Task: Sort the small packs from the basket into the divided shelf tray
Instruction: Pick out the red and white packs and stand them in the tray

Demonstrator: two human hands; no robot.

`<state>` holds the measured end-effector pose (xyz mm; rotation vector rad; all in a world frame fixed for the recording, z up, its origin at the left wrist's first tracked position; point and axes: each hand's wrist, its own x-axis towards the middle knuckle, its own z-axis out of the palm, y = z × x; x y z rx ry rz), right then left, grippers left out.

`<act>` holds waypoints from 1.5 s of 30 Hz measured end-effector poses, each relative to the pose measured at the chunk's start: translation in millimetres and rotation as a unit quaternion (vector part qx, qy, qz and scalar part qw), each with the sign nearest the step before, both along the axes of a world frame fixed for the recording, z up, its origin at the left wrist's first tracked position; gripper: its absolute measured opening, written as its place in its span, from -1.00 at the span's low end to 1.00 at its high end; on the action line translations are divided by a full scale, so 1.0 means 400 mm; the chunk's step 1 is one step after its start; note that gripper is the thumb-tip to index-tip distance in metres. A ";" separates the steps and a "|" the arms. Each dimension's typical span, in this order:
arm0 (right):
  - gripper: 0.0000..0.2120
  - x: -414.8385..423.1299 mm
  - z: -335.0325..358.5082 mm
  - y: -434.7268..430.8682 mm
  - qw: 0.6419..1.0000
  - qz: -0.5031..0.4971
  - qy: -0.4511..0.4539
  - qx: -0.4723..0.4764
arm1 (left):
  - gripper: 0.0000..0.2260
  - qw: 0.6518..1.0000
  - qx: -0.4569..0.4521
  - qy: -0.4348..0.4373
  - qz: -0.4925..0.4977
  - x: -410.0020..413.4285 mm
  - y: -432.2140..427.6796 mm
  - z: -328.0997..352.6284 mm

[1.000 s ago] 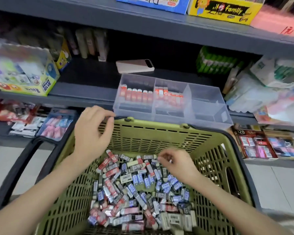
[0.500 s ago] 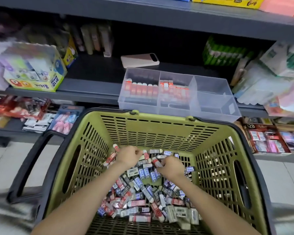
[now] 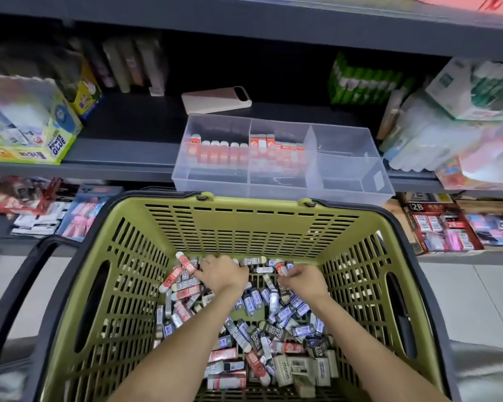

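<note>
A green basket [image 3: 244, 216] with a black rim holds a heap of small packs [image 3: 244, 329] in red, blue, grey and white. Both my hands are down in it near the far wall. My left hand [image 3: 222, 274] curls its fingers onto a red-and-white pack [image 3: 186, 264] at the heap's far left. My right hand [image 3: 302, 281] pinches another small pack [image 3: 282, 269] at its fingertips. The clear divided tray [image 3: 282, 192] stands on the shelf just beyond the basket. Red-and-white packs stand in rows in its left [image 3: 218, 152] and middle [image 3: 276, 152] compartments.
A pink phone [image 3: 215, 100] lies on the shelf behind the tray. A glue box [image 3: 26, 132] stands to the left, wrapped goods [image 3: 447, 134] to the right. The lower shelf carries boxed stationery [image 3: 436, 227]. The basket's black handle [image 3: 26, 285] hangs off its left side.
My left hand dropped from the basket's far rim into the heap. Both hands then slid toward the far wall and closed on packs.
</note>
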<state>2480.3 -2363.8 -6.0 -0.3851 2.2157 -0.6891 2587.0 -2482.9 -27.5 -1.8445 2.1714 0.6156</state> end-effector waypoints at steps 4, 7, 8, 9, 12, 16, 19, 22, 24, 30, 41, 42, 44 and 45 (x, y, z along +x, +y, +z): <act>-0.91 0.014 0.045 -0.015 0.995 -0.040 -0.055 -0.077 | -0.71 0.995 -0.002 0.098 -0.032 0.028 -0.006 0.016; -0.87 0.050 0.106 -0.035 0.977 -0.066 -0.123 -0.162 | -0.86 0.951 0.109 0.288 -0.036 0.057 -0.016 0.064; -0.87 0.068 0.128 -0.043 0.972 -0.055 -0.131 -0.188 | -0.90 0.925 0.179 0.335 -0.022 0.068 -0.021 0.094; -0.86 0.087 0.150 -0.052 0.968 -0.038 -0.132 -0.211 | -0.93 0.890 0.254 0.379 0.013 0.080 -0.024 0.126; -0.87 0.158 0.208 -0.088 0.962 0.032 -0.078 -0.259 | -0.92 0.742 0.408 0.508 0.157 0.124 -0.031 0.221; -0.86 0.250 0.262 -0.139 0.951 0.133 0.030 -0.278 | -0.63 0.670 0.415 0.564 0.246 0.186 -0.029 0.323; -0.93 0.275 0.282 -0.158 0.918 0.192 -0.052 -0.343 | -0.66 0.717 0.337 0.560 0.243 0.245 -0.042 0.367; -0.87 0.274 0.233 -0.175 0.922 0.140 -0.099 -0.347 | -0.79 0.727 0.248 0.591 0.246 0.309 -0.090 0.404; -0.86 0.276 0.155 -0.189 0.950 0.215 0.040 -0.225 | -0.83 0.718 0.223 0.621 0.223 0.345 -0.132 0.431; -0.41 0.296 -0.017 -0.252 0.893 0.399 0.198 -0.069 | -0.92 0.616 0.291 0.699 0.217 0.391 -0.200 0.453; -0.71 0.296 -0.086 -0.218 0.806 0.481 0.328 -0.111 | -0.84 0.605 0.308 0.716 0.162 0.406 -0.199 0.420; -0.75 0.296 -0.085 -0.215 0.824 0.463 0.302 -0.125 | -0.82 0.613 0.304 0.712 0.157 0.407 -0.196 0.420; -0.81 0.299 -0.071 -0.213 0.882 0.380 0.225 -0.163 | -0.79 0.623 0.301 0.707 0.145 0.410 -0.195 0.422; -0.79 0.300 -0.062 -0.220 0.911 0.321 0.183 -0.184 | -0.78 0.623 0.301 0.708 0.142 0.411 -0.196 0.422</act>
